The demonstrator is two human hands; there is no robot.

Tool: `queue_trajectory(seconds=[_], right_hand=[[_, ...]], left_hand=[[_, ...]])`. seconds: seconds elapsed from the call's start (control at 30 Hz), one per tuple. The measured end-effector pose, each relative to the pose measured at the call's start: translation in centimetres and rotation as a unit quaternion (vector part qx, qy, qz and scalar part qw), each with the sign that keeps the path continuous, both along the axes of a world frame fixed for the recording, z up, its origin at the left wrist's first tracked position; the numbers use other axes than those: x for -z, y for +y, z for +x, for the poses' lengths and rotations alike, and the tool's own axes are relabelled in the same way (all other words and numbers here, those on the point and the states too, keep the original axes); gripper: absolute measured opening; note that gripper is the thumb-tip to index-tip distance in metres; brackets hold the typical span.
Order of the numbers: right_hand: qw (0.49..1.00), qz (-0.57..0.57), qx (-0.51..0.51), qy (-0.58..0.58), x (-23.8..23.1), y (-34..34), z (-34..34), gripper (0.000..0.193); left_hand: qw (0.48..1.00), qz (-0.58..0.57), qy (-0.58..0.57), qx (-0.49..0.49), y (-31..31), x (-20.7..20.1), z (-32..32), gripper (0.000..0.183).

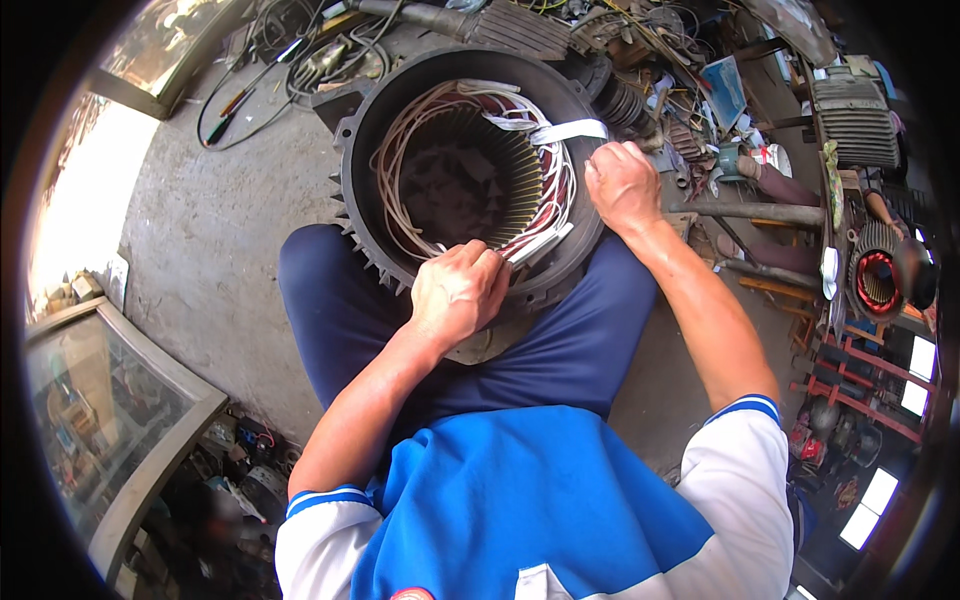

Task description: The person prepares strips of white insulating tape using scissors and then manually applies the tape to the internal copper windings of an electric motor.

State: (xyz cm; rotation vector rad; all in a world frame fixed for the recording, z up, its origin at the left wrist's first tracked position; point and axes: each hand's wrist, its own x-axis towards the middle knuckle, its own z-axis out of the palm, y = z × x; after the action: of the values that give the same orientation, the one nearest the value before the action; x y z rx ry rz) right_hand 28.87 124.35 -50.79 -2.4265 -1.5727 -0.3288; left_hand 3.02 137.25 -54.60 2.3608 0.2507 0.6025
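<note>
A large dark motor stator (352,200) stands between my knees, its round opening facing up. White and pinkish lead wires (392,205) loop around its winding inside the housing. From the winding's far right side a white tape strip (570,131) stretches over the rim to my right hand (624,187). That hand is closed, with its fingertips turned under beside the tape. My left hand (458,290) lies at the near edge of the winding, fingers curled down. Whatever it grips is hidden beneath it. A white sleeved lead (543,243) lies just right of its fingers.
Cables (340,60) lie coiled on the floor at the far left. Motor parts and scrap (680,90) crowd the far right. Another person's hand (880,208) is near a smaller stator (877,280) at the right. A glazed wooden frame (165,400) stands at the near left.
</note>
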Motion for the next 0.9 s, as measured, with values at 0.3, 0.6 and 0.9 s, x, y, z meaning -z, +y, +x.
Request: queue_trajectory(seconds=[0.3, 0.6, 0.9], right_hand=[[0.951, 0.005, 0.243, 0.19, -1.5, 1.3, -0.3, 0.017], [0.972, -0.136, 0.174, 0.076, -1.4, 3.0, 1.1, 0.016], [0.958, -0.253, 0.067, -0.118, 4.7, 5.8, 1.8, 0.016]], left_hand=[[1.0, -0.008, -0.012, 0.002, 0.0, 0.0, 0.0, 0.024], [1.0, -0.021, -0.01, -0.006, -0.1, -0.5, 0.0, 0.023], [0.968, -0.172, 0.176, 0.049, 2.6, -3.3, 4.7, 0.021]])
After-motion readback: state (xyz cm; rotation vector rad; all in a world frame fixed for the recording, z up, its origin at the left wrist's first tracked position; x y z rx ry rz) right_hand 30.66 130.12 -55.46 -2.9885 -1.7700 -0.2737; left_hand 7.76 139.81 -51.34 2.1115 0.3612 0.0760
